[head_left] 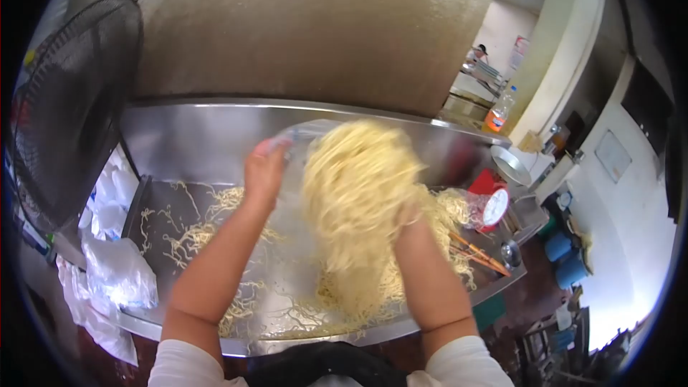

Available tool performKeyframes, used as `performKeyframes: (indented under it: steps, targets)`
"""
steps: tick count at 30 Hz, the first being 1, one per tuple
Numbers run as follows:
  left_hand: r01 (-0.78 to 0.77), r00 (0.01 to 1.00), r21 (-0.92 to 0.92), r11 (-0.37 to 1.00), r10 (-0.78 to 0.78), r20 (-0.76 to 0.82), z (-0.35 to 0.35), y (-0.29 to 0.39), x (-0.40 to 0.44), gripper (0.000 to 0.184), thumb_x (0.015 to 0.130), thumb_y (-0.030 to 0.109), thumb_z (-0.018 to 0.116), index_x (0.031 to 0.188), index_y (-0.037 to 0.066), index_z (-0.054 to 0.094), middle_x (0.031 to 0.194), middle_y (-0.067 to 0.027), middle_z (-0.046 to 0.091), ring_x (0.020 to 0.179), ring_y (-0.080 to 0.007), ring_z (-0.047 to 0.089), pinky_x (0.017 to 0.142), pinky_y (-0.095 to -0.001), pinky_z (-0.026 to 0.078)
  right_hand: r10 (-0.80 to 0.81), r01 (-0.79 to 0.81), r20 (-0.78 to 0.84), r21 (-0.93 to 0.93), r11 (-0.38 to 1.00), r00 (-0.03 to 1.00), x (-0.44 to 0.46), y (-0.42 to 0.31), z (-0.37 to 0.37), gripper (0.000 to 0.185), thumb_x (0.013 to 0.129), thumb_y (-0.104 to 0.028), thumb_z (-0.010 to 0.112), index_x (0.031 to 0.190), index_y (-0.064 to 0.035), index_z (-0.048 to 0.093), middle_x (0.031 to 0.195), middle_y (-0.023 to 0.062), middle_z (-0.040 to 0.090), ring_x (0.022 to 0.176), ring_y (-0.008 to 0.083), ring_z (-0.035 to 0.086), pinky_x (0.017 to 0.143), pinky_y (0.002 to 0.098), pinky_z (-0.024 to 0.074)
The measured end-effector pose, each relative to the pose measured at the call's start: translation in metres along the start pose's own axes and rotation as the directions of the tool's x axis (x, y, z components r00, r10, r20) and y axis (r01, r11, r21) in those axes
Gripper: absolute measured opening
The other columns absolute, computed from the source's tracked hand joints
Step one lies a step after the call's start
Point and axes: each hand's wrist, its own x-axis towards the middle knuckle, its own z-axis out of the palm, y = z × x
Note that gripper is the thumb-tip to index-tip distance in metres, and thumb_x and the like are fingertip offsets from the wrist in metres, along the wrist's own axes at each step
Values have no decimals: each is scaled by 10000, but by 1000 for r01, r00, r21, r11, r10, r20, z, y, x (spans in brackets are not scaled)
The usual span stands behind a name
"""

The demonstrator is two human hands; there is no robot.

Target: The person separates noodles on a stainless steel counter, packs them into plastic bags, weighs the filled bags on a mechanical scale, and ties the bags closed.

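Observation:
My right hand [411, 221] grips a large clump of yellow noodles [362, 186], lifted above the metal tray and blurred by motion. Its fingers are mostly hidden behind the noodles. My left hand [265, 172] is closed on the edge of a see-through plastic bag [312, 130], to the left of the clump. The bag's far side passes behind the noodles, so I cannot tell whether any of them are inside it. Below, a heap of noodles [387, 283] lies in the metal tray [287, 272], with loose strands scattered at the left.
A red scale [494, 208] with a white dial stands at the tray's right, near orange chopsticks [481, 254] and a metal bowl [510, 165]. Plastic bags [118, 272] hang at the left below a large fan [79, 107]. An orange drink bottle [499, 110] stands behind; another person [475, 54] is far back.

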Motion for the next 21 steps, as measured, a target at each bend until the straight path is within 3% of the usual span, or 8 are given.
performKeyframes:
  steps: [4, 6, 8, 12, 14, 15, 17, 21]
  targets:
    - [-363, 932, 95, 927, 361, 40, 33, 36, -70, 150, 832, 94, 669, 957, 12, 665, 873, -88, 685, 767, -146, 636, 681, -286, 520, 164, -174, 59, 272, 947, 985, -7, 74, 7, 325, 907, -253, 600, 1168, -61, 567, 1052, 95, 649, 886, 193, 661, 720, 345, 583]
    - [-674, 738, 327, 663, 629, 244, 27, 21, -106, 195, 793, 109, 718, 950, 0, 680, 852, -107, 689, 721, -170, 650, 635, -293, 526, 81, -75, -11, 270, 960, 997, -12, 83, 8, 289, 907, -238, 600, 1145, -74, 593, 1060, 85, 646, 875, 166, 659, 680, 295, 572]
    - [-838, 546, 317, 445, 692, 472, 12, -21, -138, 226, 763, 108, 738, 964, 12, 698, 831, -139, 685, 683, -229, 668, 590, -307, 532, 99, -86, -27, 306, 948, 995, -16, 94, 9, 302, 898, -235, 609, 1149, -68, 595, 1067, 88, 645, 888, 173, 656, 695, 298, 568]
    - [-863, 505, 293, 411, 710, 491, 5, -32, -167, 217, 786, 103, 706, 995, 42, 707, 750, -133, 651, 593, -258, 619, 513, -334, 490, 178, -172, 7, 300, 938, 984, -13, 129, 13, 329, 881, -230, 626, 1158, -56, 599, 1083, 94, 643, 915, 186, 652, 724, 305, 560]
    - [-805, 567, 469, 362, 700, 434, 0, -6, -144, 215, 850, 117, 641, 1044, 38, 688, 696, -81, 625, 567, -199, 585, 498, -326, 459, 259, -268, 70, 198, 943, 963, -13, 152, 16, 343, 872, -227, 635, 1163, -50, 601, 1090, 97, 642, 929, 193, 649, 739, 308, 556]
    - [-622, 779, 490, 611, 545, 310, -3, -2, -132, 210, 888, 135, 594, 1058, 39, 670, 661, -44, 589, 548, -159, 544, 479, -310, 427, 303, -313, 113, 92, 945, 946, -13, 160, 18, 350, 867, -226, 639, 1165, -46, 602, 1094, 98, 641, 935, 196, 648, 746, 310, 554]
    - [-231, 971, 337, 913, 196, 135, -16, -12, -110, 211, 948, 180, 515, 1061, 49, 635, 601, 24, 496, 507, -85, 444, 441, -271, 343, 423, -359, 217, -280, 890, 880, -24, 161, 16, 398, 836, -225, 666, 1181, -36, 601, 1115, 112, 639, 976, 209, 637, 794, 317, 537]
    - [384, 922, 132, 914, -388, 7, -60, -25, -113, 177, 967, 216, 492, 1009, 78, 594, 544, 74, 339, 437, -41, 266, 401, -236, 203, 593, -172, 289, -783, 598, 751, -30, 141, -22, 613, 766, -229, 739, 1298, -28, 510, 1231, 161, 590, 1127, 248, 574, 954, 347, 459]
